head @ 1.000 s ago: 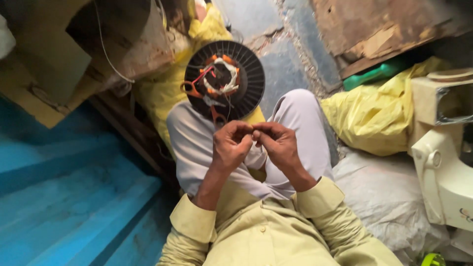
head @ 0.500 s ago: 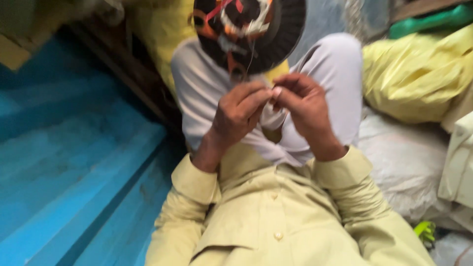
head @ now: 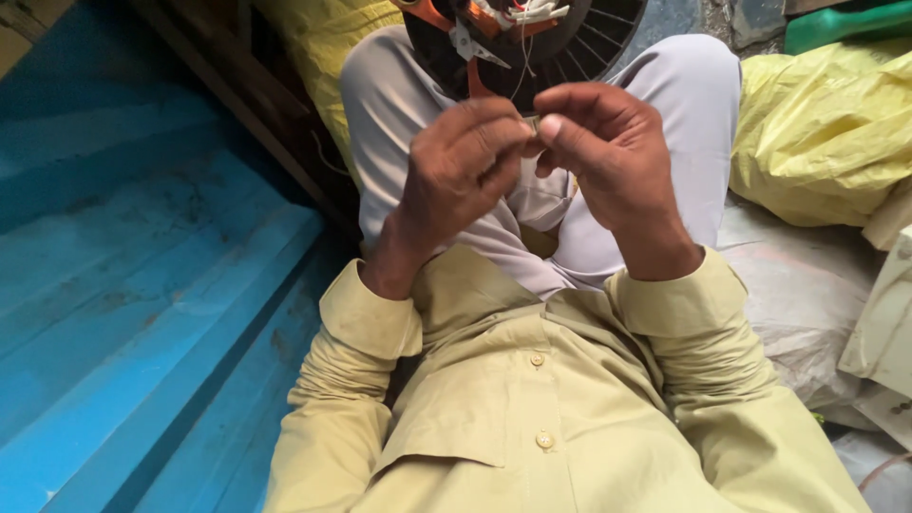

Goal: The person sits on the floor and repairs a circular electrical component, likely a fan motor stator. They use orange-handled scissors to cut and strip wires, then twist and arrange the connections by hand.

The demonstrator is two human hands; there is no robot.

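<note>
A person's left hand and right hand meet fingertip to fingertip, pinching a tiny, unclear object. Just beyond, a black round fan motor with thin wires rests at their knees.

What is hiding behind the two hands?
Behind the left hand and right hand sits a round black ribbed disc with orange and white wires. The hands cover its lower middle.

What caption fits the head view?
Both hands, left and right, pinch a small part over a black fan motor.
</note>
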